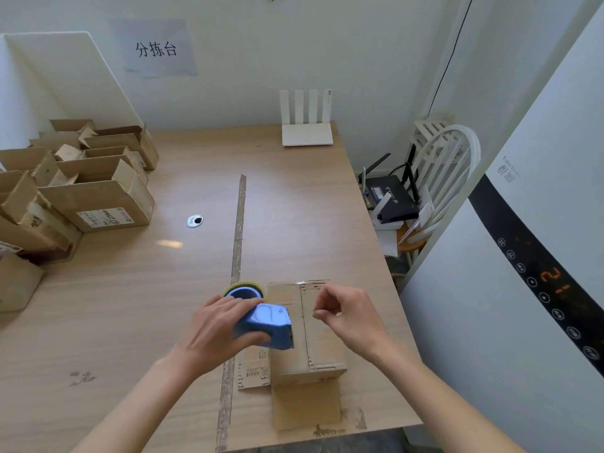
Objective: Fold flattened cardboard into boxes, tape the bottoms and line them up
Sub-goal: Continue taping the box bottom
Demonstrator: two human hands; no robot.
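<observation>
A folded cardboard box lies bottom up near the table's front right edge, its centre seam facing me and its flaps spread on the table. My left hand grips a blue tape dispenser with a yellowish tape roll at the box's left side. My right hand hovers over the box top, thumb and fingers pinched together, apparently on the clear tape end, which is too faint to make out.
Several folded open boxes stand grouped at the table's left. A white router sits at the back edge. A strip of old tape runs down the wooden table. A chair and a tall white appliance stand to the right.
</observation>
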